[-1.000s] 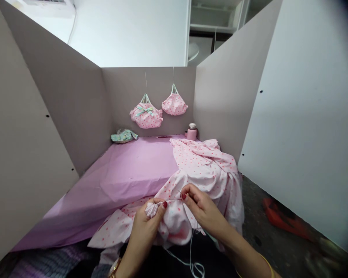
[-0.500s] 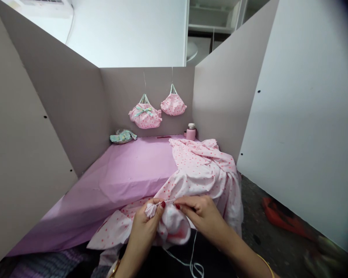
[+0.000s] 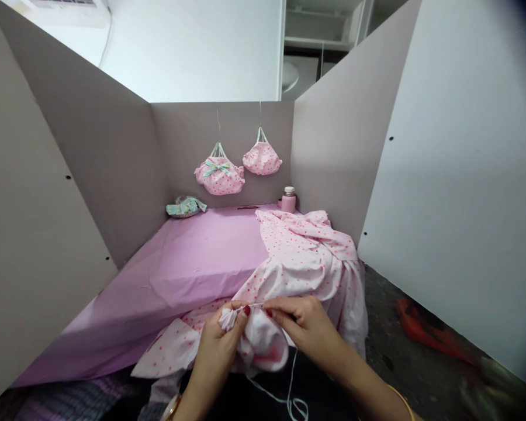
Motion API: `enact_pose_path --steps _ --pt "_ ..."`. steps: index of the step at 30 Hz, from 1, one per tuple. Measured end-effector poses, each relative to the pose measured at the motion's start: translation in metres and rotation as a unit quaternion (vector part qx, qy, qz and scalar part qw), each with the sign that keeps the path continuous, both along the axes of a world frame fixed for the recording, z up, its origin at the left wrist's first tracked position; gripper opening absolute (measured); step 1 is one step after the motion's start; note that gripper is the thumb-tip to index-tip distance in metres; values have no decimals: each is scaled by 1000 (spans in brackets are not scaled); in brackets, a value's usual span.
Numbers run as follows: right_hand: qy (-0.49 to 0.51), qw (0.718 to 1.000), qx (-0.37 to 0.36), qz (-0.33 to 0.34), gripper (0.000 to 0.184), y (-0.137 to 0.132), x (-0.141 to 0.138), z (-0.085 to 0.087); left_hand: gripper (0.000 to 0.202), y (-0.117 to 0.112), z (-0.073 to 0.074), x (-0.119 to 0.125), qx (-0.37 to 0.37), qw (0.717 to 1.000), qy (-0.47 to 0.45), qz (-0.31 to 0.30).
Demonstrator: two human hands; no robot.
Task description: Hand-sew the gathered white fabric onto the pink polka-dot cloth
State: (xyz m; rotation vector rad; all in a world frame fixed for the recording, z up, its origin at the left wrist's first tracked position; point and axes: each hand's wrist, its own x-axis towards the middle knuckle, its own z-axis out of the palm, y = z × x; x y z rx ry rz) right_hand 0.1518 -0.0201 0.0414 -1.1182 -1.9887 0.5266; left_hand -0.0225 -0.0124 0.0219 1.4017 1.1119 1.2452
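My left hand [image 3: 219, 339] is closed around a bunched part of a white and pink fabric piece [image 3: 265, 339], whose gathered folds stick out between thumb and fingers. My right hand [image 3: 311, 324] pinches the top edge of the same piece, a short way to the right, and the edge runs taut between both hands. Its lower part hangs loose in a curved flap with a pink underside. From below it a thin white cord [image 3: 291, 374] trails down in a loop. Whether the right fingertips also hold cord or a small tool is hidden.
Pink dotted cloth [image 3: 307, 275] drapes over the right side of the purple-covered table [image 3: 214, 242]. A pink bottle [image 3: 289, 200] and a green bundle [image 3: 186, 207] stand at the back. Two pouch-like dotted pieces hang on the rear panel [image 3: 175, 134]. Panels enclose both sides.
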Motion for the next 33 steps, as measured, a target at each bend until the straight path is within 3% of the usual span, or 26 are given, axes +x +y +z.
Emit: enact_pose_path --steps 7,11,17,26,33 --pt "6 1000 -8 5 23 0 0 2 22 -1 0 0 7 1000 -9 -9" --pt "36 998 -55 4 29 3 1 1 21 0 0 -1 15 1000 -5 -18" --pt "92 985 -129 75 30 6 4 1 22 1 2 -1 22 999 5 -39" --pt "70 994 -66 52 33 0 1 10 18 1 4 -2 29 999 27 -32" --pt "47 998 -14 31 33 -2 -2 8 18 -1 7 -1 28 999 35 -18"
